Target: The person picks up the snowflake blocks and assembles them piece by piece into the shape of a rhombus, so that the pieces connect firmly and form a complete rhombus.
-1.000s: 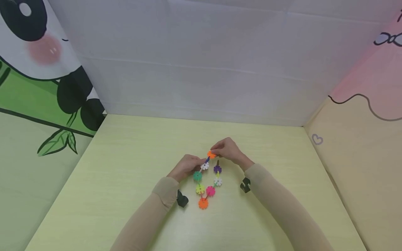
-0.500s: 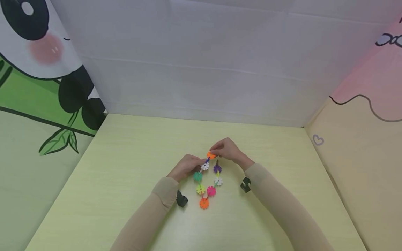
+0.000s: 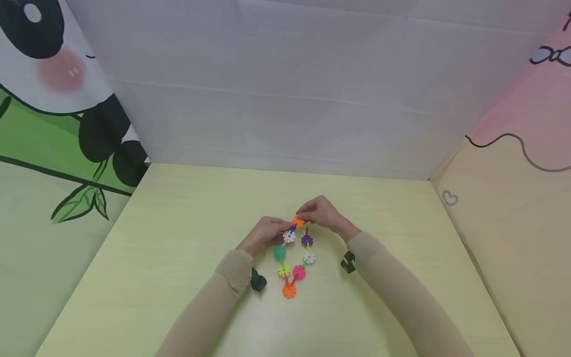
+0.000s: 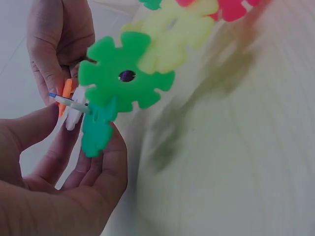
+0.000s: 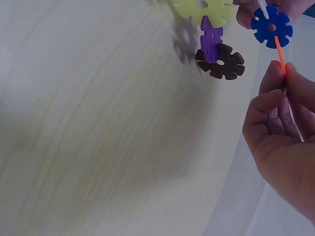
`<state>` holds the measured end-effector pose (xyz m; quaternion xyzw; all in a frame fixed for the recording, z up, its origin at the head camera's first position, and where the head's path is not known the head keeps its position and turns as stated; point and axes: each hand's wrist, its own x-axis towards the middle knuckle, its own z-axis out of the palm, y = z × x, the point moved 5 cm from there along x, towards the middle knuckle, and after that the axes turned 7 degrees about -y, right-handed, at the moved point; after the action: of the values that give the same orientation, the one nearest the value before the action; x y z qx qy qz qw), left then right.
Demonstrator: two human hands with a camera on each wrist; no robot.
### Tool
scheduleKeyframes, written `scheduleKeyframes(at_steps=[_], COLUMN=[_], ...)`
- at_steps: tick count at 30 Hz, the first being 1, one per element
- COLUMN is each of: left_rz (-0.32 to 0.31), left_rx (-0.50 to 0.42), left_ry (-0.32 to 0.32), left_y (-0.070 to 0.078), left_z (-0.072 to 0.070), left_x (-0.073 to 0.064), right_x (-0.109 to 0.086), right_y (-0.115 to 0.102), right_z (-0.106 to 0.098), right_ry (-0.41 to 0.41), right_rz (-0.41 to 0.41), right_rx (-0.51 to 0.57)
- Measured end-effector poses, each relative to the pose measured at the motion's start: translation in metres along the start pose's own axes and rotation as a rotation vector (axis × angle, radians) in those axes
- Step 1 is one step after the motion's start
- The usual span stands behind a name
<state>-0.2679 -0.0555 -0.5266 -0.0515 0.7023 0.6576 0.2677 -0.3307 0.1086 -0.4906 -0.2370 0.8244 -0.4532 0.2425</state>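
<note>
A chain of interlocking snowflake discs forms a loop with a gap near its far end. My right hand (image 3: 324, 212) pinches the orange disc (image 3: 298, 221) at one end between thumb and fingertips. In the right wrist view that disc, seen edge-on, is slotted into a blue disc (image 5: 272, 28). My left hand (image 3: 265, 234) grips the same end around the blue disc and the white disc (image 3: 289, 236). Close to its fingers are a teal disc (image 4: 96, 132) and a green disc (image 4: 120, 71). The chain's other end, a brown disc (image 5: 229, 63) on a purple disc (image 5: 210, 39), hangs loose.
The pale wood-grain table (image 3: 200, 198) lies under the chain. A grey-white wall panel (image 3: 285, 99) stands behind, with printed panels left and right. Black devices are worn at both wrists, the left one (image 3: 258, 281) close to the chain.
Both hands keep their hold on the chain's end. My left hand has lifted very slightly, and the view has shifted a little.
</note>
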Motion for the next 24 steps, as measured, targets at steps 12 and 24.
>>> scheduleKeyframes(at_steps=[12, 24], left_rz=[0.008, -0.024], left_rx=[-0.012, -0.046], left_ry=[-0.016, 0.001], left_y=[0.006, 0.006], left_z=[-0.002, -0.002], left_x=[0.000, 0.000], right_x=[0.004, -0.006], right_y=[-0.001, 0.002], right_z=[0.005, -0.002], right_ry=[0.010, 0.032], right_rz=[0.006, 0.048], right_rx=[-0.011, -0.017])
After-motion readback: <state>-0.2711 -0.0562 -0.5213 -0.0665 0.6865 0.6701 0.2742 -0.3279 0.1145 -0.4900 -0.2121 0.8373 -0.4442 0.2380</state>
